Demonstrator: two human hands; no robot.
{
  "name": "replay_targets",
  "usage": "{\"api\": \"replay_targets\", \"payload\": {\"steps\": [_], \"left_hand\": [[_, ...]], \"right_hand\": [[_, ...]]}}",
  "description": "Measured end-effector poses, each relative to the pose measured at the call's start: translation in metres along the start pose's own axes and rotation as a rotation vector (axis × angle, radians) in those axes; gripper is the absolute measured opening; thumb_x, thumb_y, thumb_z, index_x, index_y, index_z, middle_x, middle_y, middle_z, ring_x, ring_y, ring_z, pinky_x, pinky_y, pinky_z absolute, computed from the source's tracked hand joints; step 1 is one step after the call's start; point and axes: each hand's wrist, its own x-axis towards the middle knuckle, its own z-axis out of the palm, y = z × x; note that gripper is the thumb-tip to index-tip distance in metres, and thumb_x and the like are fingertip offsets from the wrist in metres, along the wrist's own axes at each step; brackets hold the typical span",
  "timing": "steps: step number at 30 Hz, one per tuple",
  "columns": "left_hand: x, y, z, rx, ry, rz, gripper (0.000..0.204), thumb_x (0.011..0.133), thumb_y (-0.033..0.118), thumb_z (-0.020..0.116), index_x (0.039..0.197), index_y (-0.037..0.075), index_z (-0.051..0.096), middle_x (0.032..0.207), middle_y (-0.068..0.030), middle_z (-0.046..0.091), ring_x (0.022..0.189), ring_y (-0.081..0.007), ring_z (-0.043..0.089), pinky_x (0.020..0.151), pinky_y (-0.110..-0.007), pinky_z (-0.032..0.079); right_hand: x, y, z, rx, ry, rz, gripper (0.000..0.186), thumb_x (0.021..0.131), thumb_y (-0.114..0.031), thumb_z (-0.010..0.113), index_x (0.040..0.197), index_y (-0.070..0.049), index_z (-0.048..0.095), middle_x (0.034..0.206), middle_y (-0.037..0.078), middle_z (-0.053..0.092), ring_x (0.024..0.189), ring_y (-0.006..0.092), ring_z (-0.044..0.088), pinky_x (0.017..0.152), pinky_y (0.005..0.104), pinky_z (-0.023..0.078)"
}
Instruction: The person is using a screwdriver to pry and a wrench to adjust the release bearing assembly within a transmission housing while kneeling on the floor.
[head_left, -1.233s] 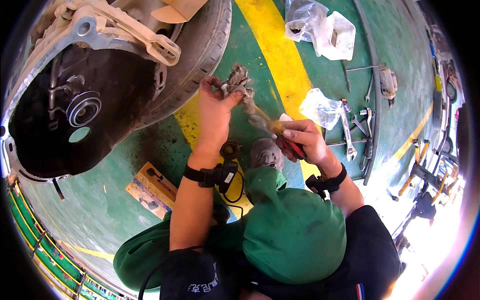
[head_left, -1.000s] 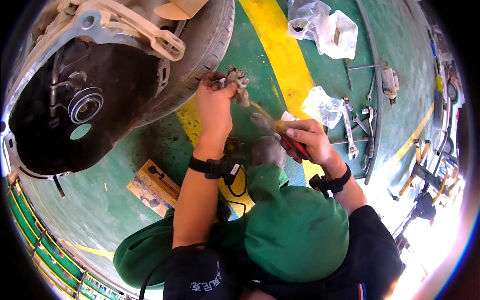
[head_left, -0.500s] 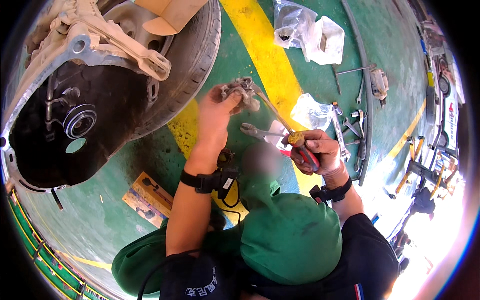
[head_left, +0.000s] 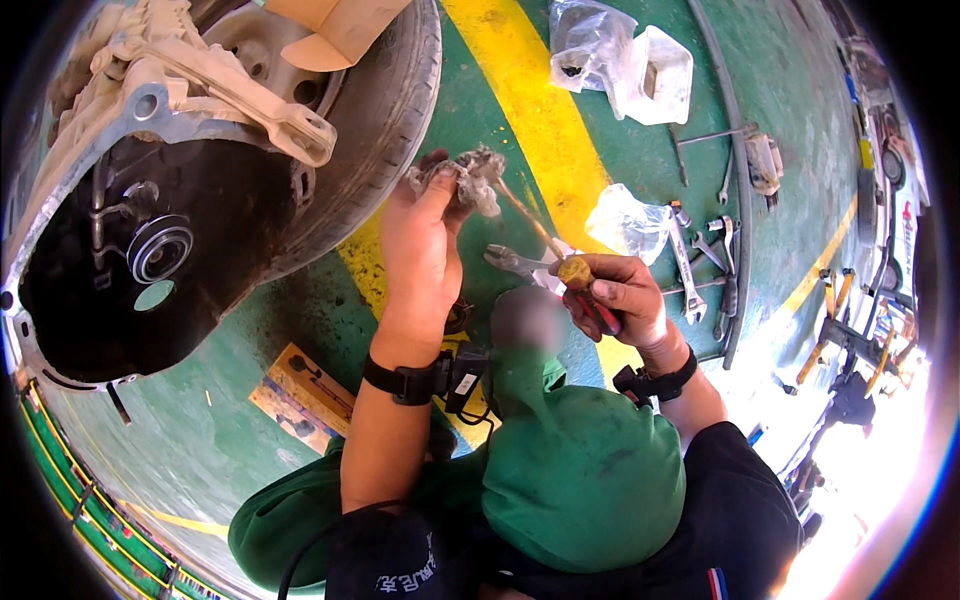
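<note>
My left hand [head_left: 418, 240] is closed around a crumpled, dirty grey rag [head_left: 478, 178], held up over the floor beside the tyre. In my right hand [head_left: 632, 298] is a screwdriver [head_left: 574, 272] with a yellow and red handle. Its long metal shaft slants up and left, and the tip end meets the rag, partly hidden by it. Beneath the shaft, an open-end wrench [head_left: 512, 260] lies on the floor. Both hands are in front of my green-trousered knees.
At left stands a large metal housing [head_left: 215, 130] with a dark hollow, beside a tyre [head_left: 405, 120]. Wrenches [head_left: 683, 262], a plastic bag [head_left: 628, 222], a white container [head_left: 660, 75] and a long grey hose [head_left: 742, 190] lie to the right. A cardboard box [head_left: 300, 400] sits near my left forearm.
My left hand has shifted slightly left and turned, still gripping the rag. The right hand and screwdriver have moved a little left as well.
</note>
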Motion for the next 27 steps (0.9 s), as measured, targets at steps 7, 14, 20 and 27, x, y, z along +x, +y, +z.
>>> {"api": "replay_targets", "payload": {"steps": [7,14,20,27], "left_hand": [[-0.013,0.009,0.019,-0.018,-0.164,-0.146,0.029,0.094,0.006,0.059,0.122,-0.003,0.058,0.11,-0.0116,0.065,0.095,-0.0204,0.065,0.081,-0.034,0.055],[-0.006,-0.004,0.004,0.018,-0.204,-0.147,0.027,0.089,0.001,0.063,0.114,-0.006,0.061,0.105,-0.0137,0.068,0.093,-0.0216,0.067,0.081,-0.034,0.055],[-0.009,0.0,0.003,0.094,-0.004,-0.032,0.024,0.082,-0.001,0.065,0.106,-0.005,0.063,0.095,-0.0103,0.069,0.083,-0.0171,0.066,0.075,-0.03,0.053],[0.0,0.001,-0.032,1.06,-0.105,0.209,0.053,0.069,0.014,0.081,0.114,-0.002,0.059,0.103,-0.0163,0.066,0.097,-0.028,0.065,0.084,-0.037,0.052]], "right_hand": [[0.009,-0.001,0.012,-0.136,0.083,-0.085,0.033,0.093,-0.027,0.057,0.086,0.005,0.056,0.054,-0.001,0.04,0.048,0.0109,0.042,0.048,0.0254,0.034],[0.009,-0.011,0.014,-0.171,0.053,-0.004,0.032,0.093,-0.024,0.056,0.076,0.003,0.053,0.056,0.002,0.043,0.047,0.0121,0.044,0.045,0.0265,0.034],[0.002,-0.02,0.025,-0.252,0.059,0.103,0.046,0.091,-0.034,0.056,0.106,0.009,0.063,0.063,0.007,0.057,0.046,0.0127,0.052,0.042,0.025,0.038],[-0.022,-0.016,0.0,-0.078,-0.009,0.015,0.06,0.083,-0.035,0.072,0.11,0.017,0.059,0.055,0.006,0.051,0.039,0.0115,0.046,0.039,0.0263,0.039]]}}
